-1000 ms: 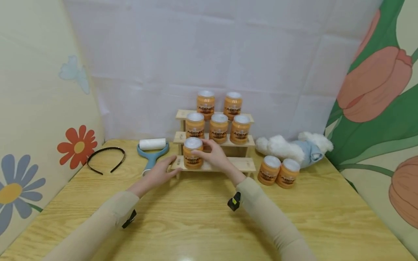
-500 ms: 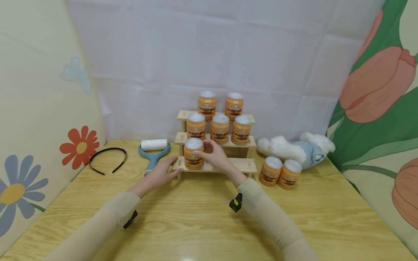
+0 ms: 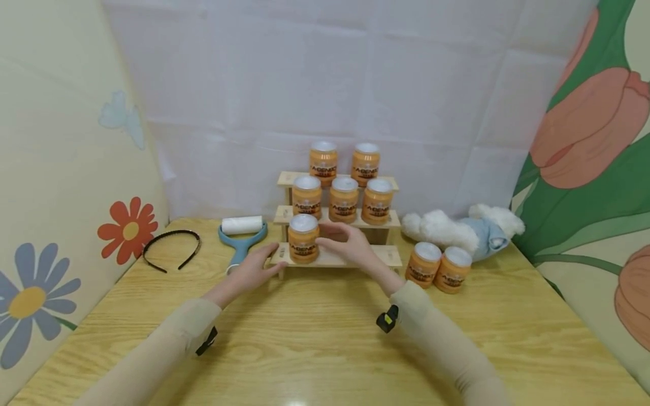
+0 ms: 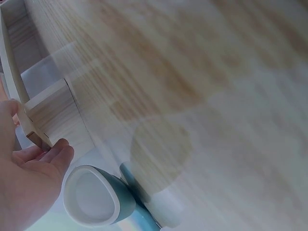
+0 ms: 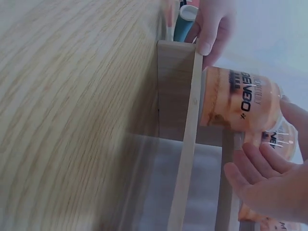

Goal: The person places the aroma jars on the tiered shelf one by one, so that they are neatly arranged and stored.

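Observation:
A three-step wooden display stand (image 3: pixel 387 256) stands against the back cloth. My left hand (image 3: pixel 251 269) pinches the left end of its bottom step, thumb above and fingers below, as the left wrist view shows the hand (image 4: pixel 31 185) at the board (image 4: pixel 53 113). One orange jar (image 3: pixel 303 241) with a pale lid stands upright at the left of that step. Just right of it is my right hand (image 3: pixel 352 246), its fingers loosely spread, holding nothing. In the right wrist view, this hand (image 5: pixel 269 183) is beside the jar (image 5: pixel 240 101).
Three jars stand on the middle step (image 3: pixel 343 203) and two on the top (image 3: pixel 323 163). Two more jars (image 3: pixel 424 265) stand on the table at right, before a white plush toy (image 3: pixel 447 231). A blue-handled lint roller (image 3: pixel 241 237) and black headband (image 3: pixel 172 234) lie at left.
My right hand has let go of the jar on the bottom step and drawn a little to the right. The left hand keeps its place on the stand.

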`<state>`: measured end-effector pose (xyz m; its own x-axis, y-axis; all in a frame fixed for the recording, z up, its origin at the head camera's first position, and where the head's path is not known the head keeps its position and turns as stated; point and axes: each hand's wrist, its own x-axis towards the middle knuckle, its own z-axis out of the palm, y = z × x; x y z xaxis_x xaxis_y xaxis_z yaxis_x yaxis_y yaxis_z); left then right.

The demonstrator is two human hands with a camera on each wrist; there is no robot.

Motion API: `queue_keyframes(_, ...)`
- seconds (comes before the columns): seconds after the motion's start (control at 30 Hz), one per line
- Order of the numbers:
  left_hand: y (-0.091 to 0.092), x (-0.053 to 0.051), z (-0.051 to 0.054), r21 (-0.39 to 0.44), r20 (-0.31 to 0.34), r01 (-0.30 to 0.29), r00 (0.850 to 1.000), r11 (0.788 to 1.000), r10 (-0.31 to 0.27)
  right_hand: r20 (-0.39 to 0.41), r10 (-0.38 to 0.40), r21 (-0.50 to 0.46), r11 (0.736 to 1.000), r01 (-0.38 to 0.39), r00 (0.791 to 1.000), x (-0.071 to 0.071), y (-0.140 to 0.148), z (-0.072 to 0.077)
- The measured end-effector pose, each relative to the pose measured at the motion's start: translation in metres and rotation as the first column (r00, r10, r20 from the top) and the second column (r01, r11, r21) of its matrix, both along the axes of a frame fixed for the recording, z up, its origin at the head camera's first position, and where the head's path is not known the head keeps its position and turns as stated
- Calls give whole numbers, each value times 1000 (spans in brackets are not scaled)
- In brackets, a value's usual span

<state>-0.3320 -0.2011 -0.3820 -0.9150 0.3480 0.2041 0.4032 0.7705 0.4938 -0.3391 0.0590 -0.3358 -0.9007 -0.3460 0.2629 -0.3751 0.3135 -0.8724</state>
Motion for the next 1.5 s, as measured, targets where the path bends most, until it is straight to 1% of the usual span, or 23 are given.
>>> queue_keyframes(0.1,1,0,1,-5,5,-5,1000,1000,5,-2,-36,34,999,36,999,1,13,-1)
queue_keyframes(0.2,1,-1,3,-12,-2,-9,1000,1000,9,5,-53,62,997,52,999,4,27,1)
queue_keyframes(0.33,2,-2,4,-20,-15,-6,1000,1000,6,2,-63,75,995,63,998,9,47,4)
queue_keyframes(0.47,3,-2,4,-18,-8,-7,1000,1000,7,7,-82,86,993,81,997,14,68,7)
queue_keyframes(0.63,4,-2,6,-13,8,-12,1000,1000,12,-17,-108,111,988,110,994,19,95,11)
queue_keyframes(0.8,4,-3,6,-18,6,-11,1000,1000,11,26,-144,130,982,139,989,24,121,11)
queue_keyframes(0.87,4,-4,5,-22,4,-8,1000,1000,9,28,-161,129,979,156,987,26,130,10)
queue_keyframes(1.0,3,-4,4,-30,6,-10,1000,1000,11,-13,-183,126,975,183,983,28,146,4)
queue_keyframes(1.07,3,-4,4,-27,11,-12,1000,1000,13,-50,-193,151,968,199,980,29,152,1)
queue_keyframes(1.17,3,-3,4,-24,12,-14,1000,1000,14,-83,-209,179,959,221,974,31,159,-3)
queue_keyframes(1.37,3,-3,2,-30,-4,-12,1000,999,12,-121,-229,197,948,250,966,36,168,-9)
queue_keyframes(1.5,3,-2,0,-25,-1,-22,1000,999,22,-146,-242,224,936,270,959,38,170,-12)
